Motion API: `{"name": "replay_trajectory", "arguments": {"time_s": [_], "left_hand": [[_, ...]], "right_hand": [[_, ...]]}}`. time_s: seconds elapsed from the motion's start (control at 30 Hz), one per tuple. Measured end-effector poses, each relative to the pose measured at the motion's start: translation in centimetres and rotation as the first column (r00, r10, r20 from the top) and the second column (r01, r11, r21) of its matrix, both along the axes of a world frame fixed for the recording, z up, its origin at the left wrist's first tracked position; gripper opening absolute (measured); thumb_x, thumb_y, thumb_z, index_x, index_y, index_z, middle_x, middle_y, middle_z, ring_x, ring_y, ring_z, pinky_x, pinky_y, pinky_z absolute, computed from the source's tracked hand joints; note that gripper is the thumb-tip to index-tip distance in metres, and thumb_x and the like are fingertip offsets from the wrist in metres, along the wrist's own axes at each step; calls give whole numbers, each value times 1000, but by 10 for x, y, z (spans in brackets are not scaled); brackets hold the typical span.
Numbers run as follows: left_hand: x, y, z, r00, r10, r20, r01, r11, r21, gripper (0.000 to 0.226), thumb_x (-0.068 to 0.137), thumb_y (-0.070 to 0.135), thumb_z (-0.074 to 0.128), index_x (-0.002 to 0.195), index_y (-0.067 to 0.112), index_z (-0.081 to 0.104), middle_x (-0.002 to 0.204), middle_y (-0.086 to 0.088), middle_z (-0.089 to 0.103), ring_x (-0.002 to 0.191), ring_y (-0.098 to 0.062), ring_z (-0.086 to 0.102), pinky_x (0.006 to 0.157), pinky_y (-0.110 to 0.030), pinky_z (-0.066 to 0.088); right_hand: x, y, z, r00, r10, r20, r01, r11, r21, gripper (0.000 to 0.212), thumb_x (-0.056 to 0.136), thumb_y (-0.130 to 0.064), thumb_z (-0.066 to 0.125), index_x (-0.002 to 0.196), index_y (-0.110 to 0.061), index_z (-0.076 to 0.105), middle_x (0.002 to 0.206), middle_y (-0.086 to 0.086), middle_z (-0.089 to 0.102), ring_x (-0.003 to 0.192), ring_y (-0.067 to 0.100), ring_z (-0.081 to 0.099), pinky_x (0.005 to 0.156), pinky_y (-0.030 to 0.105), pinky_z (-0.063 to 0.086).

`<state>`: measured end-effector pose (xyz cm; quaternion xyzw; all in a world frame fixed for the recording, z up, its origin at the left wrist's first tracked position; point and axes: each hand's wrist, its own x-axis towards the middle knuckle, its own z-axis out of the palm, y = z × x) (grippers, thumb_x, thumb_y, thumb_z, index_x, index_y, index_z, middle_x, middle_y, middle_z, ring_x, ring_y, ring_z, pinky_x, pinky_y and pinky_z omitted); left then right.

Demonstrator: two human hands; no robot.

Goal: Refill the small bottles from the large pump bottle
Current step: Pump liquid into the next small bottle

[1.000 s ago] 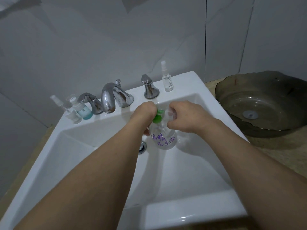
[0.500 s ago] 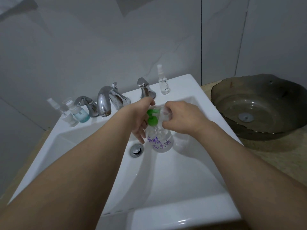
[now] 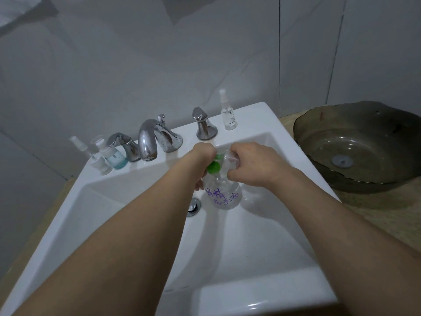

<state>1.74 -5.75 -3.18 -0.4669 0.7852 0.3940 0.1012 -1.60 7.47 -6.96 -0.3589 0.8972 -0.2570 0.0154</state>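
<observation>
Green pump (image 3: 214, 167) sits under the left hand (image 3: 203, 158), which holds the big bottle (image 3: 222, 194) over the sink (image 3: 136, 224). The right hand (image 3: 247, 164) pinches a small clear bottle (image 3: 230, 158) beside it, so filling looks underway. More small bottles (image 3: 109, 156) wait left of the tap (image 3: 149, 139).

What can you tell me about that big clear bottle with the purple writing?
The large pump bottle looks like clear plastic, round-bodied, with purple handwriting and a green pump top. It stands about upright in the white sink basin beside the drain. The left hand grips its pump, and the right hand holds something clear against the top.

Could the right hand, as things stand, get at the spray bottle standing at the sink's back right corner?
Probably not yet: the right hand is holding a small clear bottle at the pump bottle. The path to the spray bottle looks free.
</observation>
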Motion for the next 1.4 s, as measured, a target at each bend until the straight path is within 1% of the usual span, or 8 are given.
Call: {"name": "replay_trajectory", "arguments": {"time_s": [0.1,0.2,0.33,0.47,0.6,0.77,1.17,1.4], "left_hand": [[2,6,-3,997,20,-75,-22,1000,-20,25,92,9,33,73,2,49,99,-21,60,99,-43,63,77,-46,51],[2,6,-4,996,9,-92,-12,999,-32,24,92,9,33,72,4,47,93,-19,58,101,-44,62,67,-46,48],[3,5,-5,993,-8,-117,1,998,-62,25,92,8,32,70,5,45,113,-21,59,104,-44,61,84,-50,51],[1,3,-7,995,31,-91,-35,999,-38,24,92,10,31,87,0,53,121,-24,60,108,-42,61,96,-50,49],[2,-8,-1,1000,19,3,-19,991,134,46,87,29,31,105,0,62,110,-25,63,91,-48,64,84,-59,52],[3,-19,4,999,15,32,-25,949,314,53,86,36,32,113,0,61,113,-27,63,94,-50,64,73,-67,52],[2,-6,-7,993,87,-75,-77,989,127,38,87,17,32,101,-2,61,99,-22,63,81,-47,67,58,-65,54],[0,-2,-9,990,110,-91,-100,989,105,24,88,13,35,91,-2,53,110,-29,55,84,-56,62,62,-64,55]], "right_hand": [[1,0,-1,1000,9,15,-10,1000,21,28,65,-37,64,68,-26,38,71,-11,47,70,19,48,49,25,24],[0,0,-1,1000,3,23,-3,1000,21,28,65,-37,64,69,-27,39,72,-10,48,71,19,49,50,25,25],[0,-1,-1,1000,0,29,-1,1000,21,28,65,-37,65,69,-26,39,73,-9,50,71,19,50,51,26,26],[1,-2,-1,999,4,32,-5,1000,21,26,65,-38,65,73,-27,43,77,-9,53,74,19,51,51,25,27],[1,1,2,1000,0,26,0,1000,-12,25,64,-39,63,73,-29,42,81,-8,58,73,18,53,51,25,28],[2,1,5,1000,-14,-18,13,999,-47,25,64,-40,62,78,-28,45,80,-7,59,72,19,53,52,27,29],[3,0,1,1000,-9,15,9,1000,-7,25,67,-39,63,83,-25,50,83,-7,57,77,21,53,61,30,34],[1,-1,-1,999,-12,32,11,1000,21,26,67,-39,65,84,-26,50,84,-6,59,78,21,54,61,30,34]]}}
